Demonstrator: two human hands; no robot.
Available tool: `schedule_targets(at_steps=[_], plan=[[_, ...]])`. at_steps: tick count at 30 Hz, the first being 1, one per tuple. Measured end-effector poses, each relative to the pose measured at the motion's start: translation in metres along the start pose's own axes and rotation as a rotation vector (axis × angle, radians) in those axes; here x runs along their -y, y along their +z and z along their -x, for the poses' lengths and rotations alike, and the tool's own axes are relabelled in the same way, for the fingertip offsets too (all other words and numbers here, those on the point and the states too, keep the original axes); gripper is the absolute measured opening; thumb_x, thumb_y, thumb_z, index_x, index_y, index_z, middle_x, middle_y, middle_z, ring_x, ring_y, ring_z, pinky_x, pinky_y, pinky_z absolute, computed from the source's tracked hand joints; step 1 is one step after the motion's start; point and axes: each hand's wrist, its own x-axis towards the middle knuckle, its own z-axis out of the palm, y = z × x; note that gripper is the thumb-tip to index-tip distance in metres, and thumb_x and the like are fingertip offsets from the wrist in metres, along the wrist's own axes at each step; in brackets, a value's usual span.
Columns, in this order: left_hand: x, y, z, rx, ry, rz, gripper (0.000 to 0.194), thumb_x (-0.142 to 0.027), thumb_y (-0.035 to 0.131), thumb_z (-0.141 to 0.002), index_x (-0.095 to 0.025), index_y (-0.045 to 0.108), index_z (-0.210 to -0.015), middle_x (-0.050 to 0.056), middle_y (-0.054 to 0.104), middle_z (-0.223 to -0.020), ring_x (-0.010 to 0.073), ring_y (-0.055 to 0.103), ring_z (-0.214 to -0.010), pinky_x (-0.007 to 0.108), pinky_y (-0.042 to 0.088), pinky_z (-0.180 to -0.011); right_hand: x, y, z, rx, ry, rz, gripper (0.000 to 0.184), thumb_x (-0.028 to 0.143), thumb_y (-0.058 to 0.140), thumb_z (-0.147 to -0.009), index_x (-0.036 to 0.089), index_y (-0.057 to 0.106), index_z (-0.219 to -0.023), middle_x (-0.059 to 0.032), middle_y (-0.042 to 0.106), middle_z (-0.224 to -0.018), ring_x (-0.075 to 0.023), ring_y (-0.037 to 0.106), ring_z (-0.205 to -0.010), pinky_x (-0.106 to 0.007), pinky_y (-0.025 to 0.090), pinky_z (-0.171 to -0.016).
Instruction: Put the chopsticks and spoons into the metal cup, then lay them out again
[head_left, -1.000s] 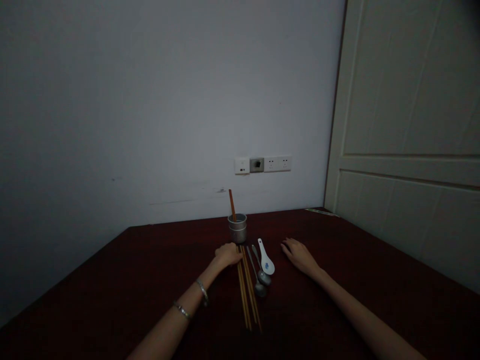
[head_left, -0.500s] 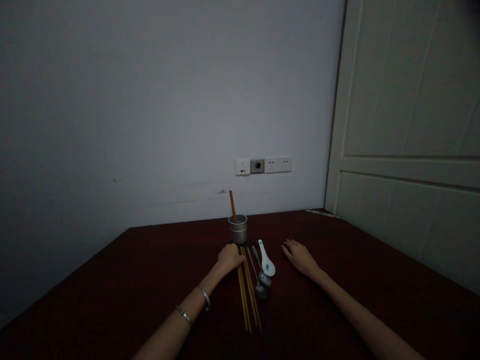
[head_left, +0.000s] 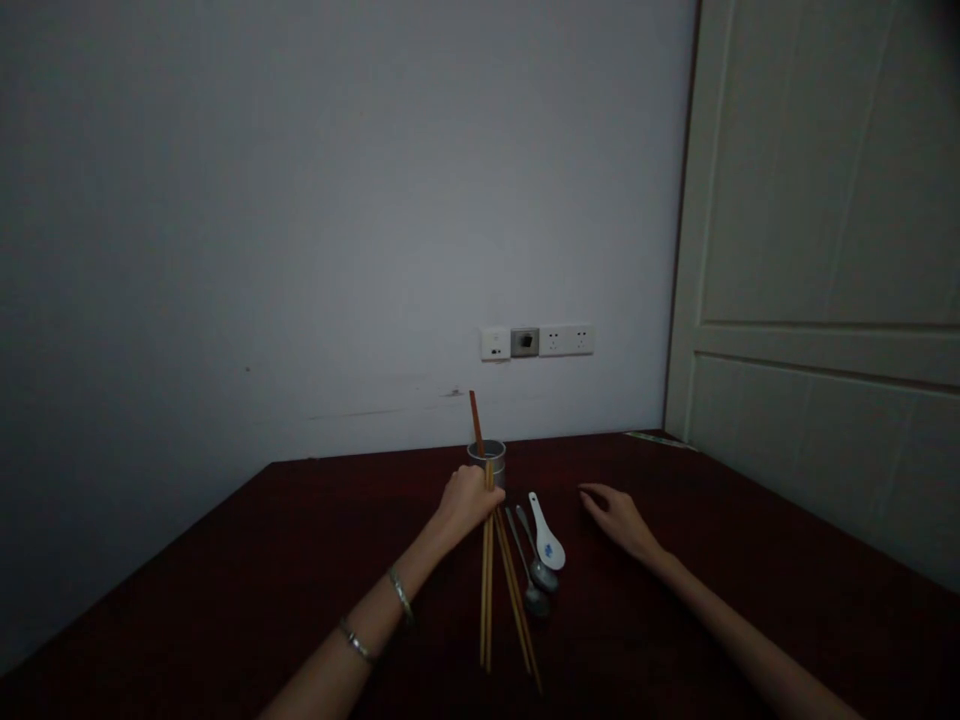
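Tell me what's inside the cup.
A brown stick stands tilted in the cup, its top above the rim. The cup's wall hides the stick's lower end and anything else down there.

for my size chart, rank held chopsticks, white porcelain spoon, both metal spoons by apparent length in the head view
Held chopsticks
Left metal spoon
Right metal spoon and white porcelain spoon: too close to rank

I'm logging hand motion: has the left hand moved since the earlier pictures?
Yes. Judged against the wall sockets, the left hand has moved upward in the view, now partly covering the metal cup.
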Motion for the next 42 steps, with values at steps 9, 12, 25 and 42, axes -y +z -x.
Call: schedule_targets(at_steps=[9, 12, 25, 42], plan=[[-0.025, -0.058, 0.016, -0.347, 0.062, 0.174, 0.023, -0.031, 0.047, -0.075, -0.013, 0.061, -0.072, 0.006, 0.062, -0.065, 0.0134, 0.054, -0.059, 0.023, 0.034, -0.058, 0.122, -0.011, -0.009, 0.145, 0.129, -0.998, 0.037, 0.035, 0.066, -0.065, 0.013, 0.063, -0.095, -0.0121, 0.067, -0.092, -0.0224, 0.064, -0.081, -0.038, 0.050, -0.075], [-0.029, -0.068, 0.022, -0.406, 0.058, 0.193, 0.022, -0.032, 0.048, -0.075, -0.014, 0.058, -0.069, 0.004, 0.060, -0.062, 0.0119, 0.052, -0.056, 0.023, 0.033, -0.056, 0.155, -0.004, -0.005, 0.291, 0.077, -1.127, 0.041, 0.031, 0.070, -0.062, 0.016, 0.062, -0.100, -0.0100, 0.066, -0.097, -0.0216, 0.062, -0.088, -0.037, 0.048, -0.077], [-0.027, -0.066, 0.024, -0.423, 0.059, 0.224, 0.020, -0.033, 0.048, -0.076, -0.016, 0.056, -0.070, 0.003, 0.059, -0.062, 0.0119, 0.052, -0.055, 0.022, 0.033, -0.055, 0.190, 0.014, 0.002, 0.083, 0.033, -0.992, 0.036, 0.044, 0.065, -0.065, 0.014, 0.071, -0.083, -0.0033, 0.067, -0.069, -0.0190, 0.059, -0.069, -0.029, 0.047, -0.063], [-0.019, -0.080, 0.024, -0.237, 0.204, 0.817, 0.034, -0.043, 0.054, -0.074, -0.012, 0.064, -0.082, 0.004, 0.062, -0.068, 0.0093, 0.051, -0.056, 0.019, 0.039, -0.051, 0.192, -0.006, 0.001, 0.208, 0.116, -1.144, 0.033, 0.044, 0.066, -0.065, 0.013, 0.069, -0.077, -0.0081, 0.069, -0.070, -0.0199, 0.064, -0.064, -0.032, 0.051, -0.065]])
